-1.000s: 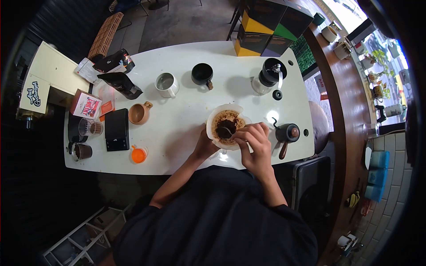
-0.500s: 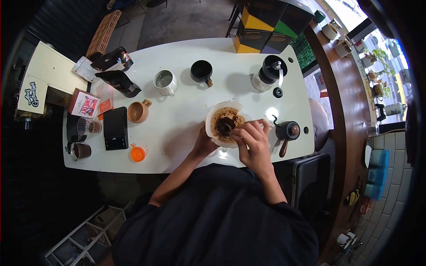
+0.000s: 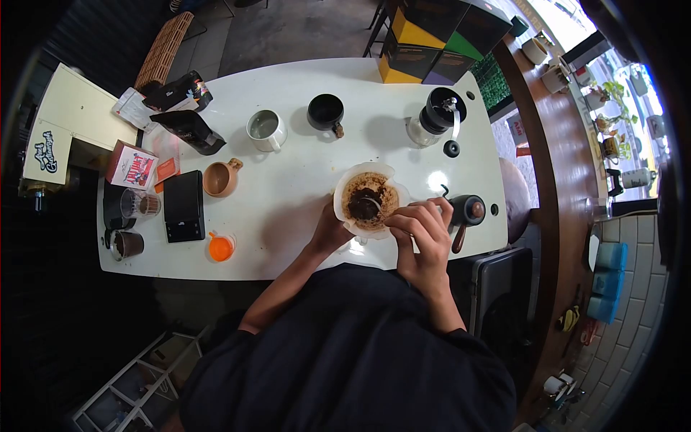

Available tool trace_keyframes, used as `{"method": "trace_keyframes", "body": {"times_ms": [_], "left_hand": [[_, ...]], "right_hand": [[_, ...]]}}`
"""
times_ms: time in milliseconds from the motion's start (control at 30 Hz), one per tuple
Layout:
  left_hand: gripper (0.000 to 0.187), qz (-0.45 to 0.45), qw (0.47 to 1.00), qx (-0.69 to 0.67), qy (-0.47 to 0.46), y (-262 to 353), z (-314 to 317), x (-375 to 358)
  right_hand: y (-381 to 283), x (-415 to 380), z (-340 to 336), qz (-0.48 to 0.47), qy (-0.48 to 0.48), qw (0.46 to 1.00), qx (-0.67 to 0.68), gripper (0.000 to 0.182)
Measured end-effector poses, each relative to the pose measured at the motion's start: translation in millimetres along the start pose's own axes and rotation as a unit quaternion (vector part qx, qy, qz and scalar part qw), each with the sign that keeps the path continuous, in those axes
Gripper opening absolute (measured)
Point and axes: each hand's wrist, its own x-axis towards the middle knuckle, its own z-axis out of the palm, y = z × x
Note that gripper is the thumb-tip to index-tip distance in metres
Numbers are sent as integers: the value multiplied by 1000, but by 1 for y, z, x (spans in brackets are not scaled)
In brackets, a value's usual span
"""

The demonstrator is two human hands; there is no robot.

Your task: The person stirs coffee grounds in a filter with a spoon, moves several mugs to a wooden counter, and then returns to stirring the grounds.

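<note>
A white paper coffee filter (image 3: 399,189) with wet coffee grounds (image 3: 363,204) in it stands in front of me, and the dripper beneath it is mostly hidden. My left hand (image 3: 332,229) grips the filter's holder from the lower left side. My right hand (image 3: 423,234) is at the right rim, its fingers curled together; what they pinch is hidden. A pale curved streak shows among the grounds, too small to name. Just right of that hand stands a black gooseneck kettle (image 3: 469,210) with a wooden handle.
On the white table (image 3: 302,169) stand a hand grinder (image 3: 435,115), a black cup (image 3: 326,112), a white mug (image 3: 266,131), a brown cup (image 3: 219,179), a black scale (image 3: 185,207) and an orange scoop (image 3: 222,248). Coffee bags (image 3: 188,132) lie at left; dark boxes (image 3: 432,43) stand at the back.
My right hand has drawn back from over the grounds to the filter's right rim, uncovering more of the coffee. My left hand stays on the holder.
</note>
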Motion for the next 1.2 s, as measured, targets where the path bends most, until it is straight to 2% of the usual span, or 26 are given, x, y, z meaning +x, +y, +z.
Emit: {"method": "trace_keyframes", "body": {"times_ms": [233,367,433,500,633,700,767,833,967,1100,1200], "left_hand": [[48,6,1000,2,13,9,1,1],[49,11,1000,15,4,9,0,1],[48,6,1000,10,20,9,1,-1],[49,10,1000,14,12,8,0,0],[49,13,1000,10,17,11,2,1],[49,15,1000,16,16,11,0,0],[49,18,1000,18,12,12,1,1],[49,-21,999,-36,17,13,2,1],[50,8,1000,10,15,10,1,-1],[49,-6,1000,-12,22,9,2,-1],[49,-3,1000,-12,14,14,2,0]], "right_hand": [[11,-4,13,34,-41,998,36,16],[18,-4,10,45,-25,999,-1,16],[15,-4,6,65,32,997,6,15],[18,-5,9,84,48,995,9,14],[18,-8,14,50,7,998,-34,16],[10,-8,11,14,-74,997,-3,17],[8,-6,4,12,-68,998,1,17],[8,-5,-3,29,-16,999,21,17],[11,-8,2,61,34,997,24,13],[12,-13,16,109,44,992,55,6],[27,-13,22,118,39,992,7,3]]}}
